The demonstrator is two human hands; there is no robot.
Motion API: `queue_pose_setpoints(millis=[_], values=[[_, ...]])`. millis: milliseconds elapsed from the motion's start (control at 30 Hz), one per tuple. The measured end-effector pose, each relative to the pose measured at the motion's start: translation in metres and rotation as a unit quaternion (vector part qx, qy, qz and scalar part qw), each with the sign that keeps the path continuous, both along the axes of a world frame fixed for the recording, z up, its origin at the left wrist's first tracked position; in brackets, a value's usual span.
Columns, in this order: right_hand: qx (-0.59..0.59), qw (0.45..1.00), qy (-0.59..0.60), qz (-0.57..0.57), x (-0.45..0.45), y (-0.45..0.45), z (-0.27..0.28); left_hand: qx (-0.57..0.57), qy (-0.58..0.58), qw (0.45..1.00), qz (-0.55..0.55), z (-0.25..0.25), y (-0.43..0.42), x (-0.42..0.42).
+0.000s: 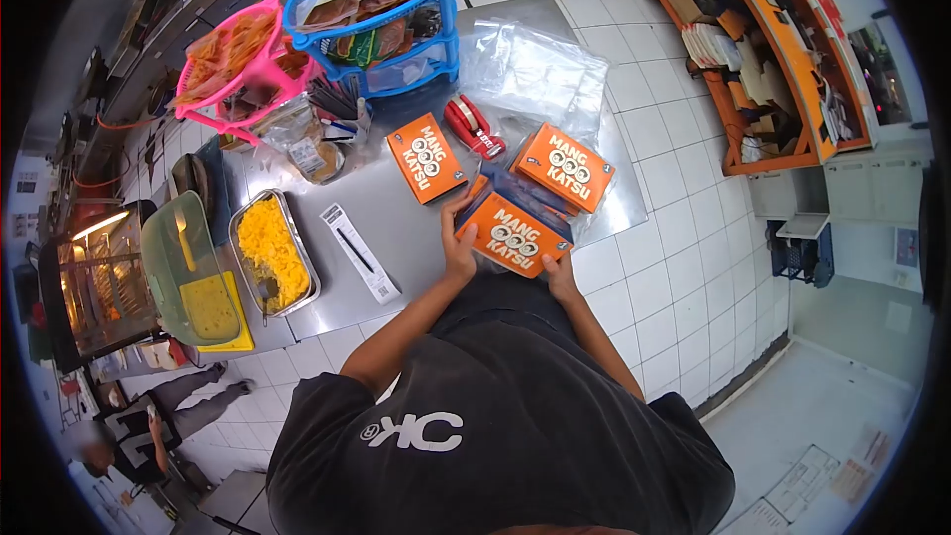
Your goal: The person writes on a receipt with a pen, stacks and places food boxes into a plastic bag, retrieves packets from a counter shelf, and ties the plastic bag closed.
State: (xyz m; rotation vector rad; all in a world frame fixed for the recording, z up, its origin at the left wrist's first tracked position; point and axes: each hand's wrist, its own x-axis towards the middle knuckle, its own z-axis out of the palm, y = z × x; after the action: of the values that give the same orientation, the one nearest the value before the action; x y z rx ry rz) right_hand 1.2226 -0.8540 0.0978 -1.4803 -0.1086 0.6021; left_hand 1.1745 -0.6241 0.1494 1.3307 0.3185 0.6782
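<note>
An orange food box (pixel 513 234) printed "MANG KATSU" is held between my two hands at the table's near edge. My left hand (pixel 458 240) grips its left side, fingers along the edge. At its lower right corner my right hand (pixel 561 274) closes on it, thumb on the printed face. Just behind it lies a second orange box (pixel 565 167), partly over clear plastic, with dark blue material between the two. A third orange box (pixel 427 158) rests to the left. Beyond them sits a red tape dispenser (pixel 474 126).
Left on the steel table (pixel 371 218) are a paper slip with a pen (pixel 357 250), a metal tray of yellow food (pixel 269 253) and a green container (pixel 183 267). Blue baskets (pixel 371 20) and pink baskets (pixel 238 64) stand behind. Another person (pixel 149 426) is at lower left.
</note>
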Motion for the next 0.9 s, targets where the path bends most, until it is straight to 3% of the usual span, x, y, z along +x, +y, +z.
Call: queue_pose_setpoints(millis=[100,267,367,400,467,500,533,567,600,633,700,833,900], values=[[-0.057,0.996,-0.003,0.07,-0.001,-0.008,-0.005,-0.015,0.042,0.999,-0.016,-0.012,0.0,-0.017],[-0.08,0.996,0.028,0.031,-0.011,-0.031,-0.003,0.01,0.088,0.993,-0.079,-0.009,-0.015,-0.012],[-0.086,0.994,0.068,-0.016,0.0,-0.041,0.016,-0.041,0.147,0.964,-0.219,-0.009,-0.022,0.003],[-0.096,0.99,0.097,-0.034,0.006,-0.041,0.026,-0.041,0.148,0.964,-0.216,-0.006,-0.018,0.007],[-0.067,0.99,0.113,-0.045,0.01,-0.04,0.038,-0.175,0.292,0.903,-0.261,0.003,-0.009,0.012],[-0.062,0.989,0.119,-0.056,0.014,-0.042,0.033,-0.074,0.257,0.934,-0.237,-0.044,0.001,0.011],[-0.056,0.988,0.125,-0.068,0.017,-0.042,0.03,-0.07,0.257,0.934,-0.237,-0.069,0.002,0.008],[-0.054,0.989,0.118,-0.07,0.018,-0.041,0.028,0.095,0.314,0.933,-0.149,-0.087,0.002,0.005],[-0.05,0.989,0.117,-0.072,0.02,-0.038,0.027,0.257,0.357,0.896,-0.056,-0.089,0.002,0.006],[-0.039,0.989,0.126,-0.072,0.022,-0.037,0.026,0.259,0.356,0.896,-0.058,-0.092,0.002,0.009],[-0.028,0.988,0.138,-0.068,0.02,-0.036,0.032,0.093,0.352,0.923,-0.126,-0.098,0.0,0.015],[-0.05,0.984,0.153,-0.075,0.024,-0.03,0.044,0.141,0.374,0.899,-0.178,-0.099,0.015,0.031],[-0.058,0.985,0.148,-0.065,0.023,-0.032,0.044,0.244,0.413,0.855,-0.195,-0.096,0.014,0.035]])
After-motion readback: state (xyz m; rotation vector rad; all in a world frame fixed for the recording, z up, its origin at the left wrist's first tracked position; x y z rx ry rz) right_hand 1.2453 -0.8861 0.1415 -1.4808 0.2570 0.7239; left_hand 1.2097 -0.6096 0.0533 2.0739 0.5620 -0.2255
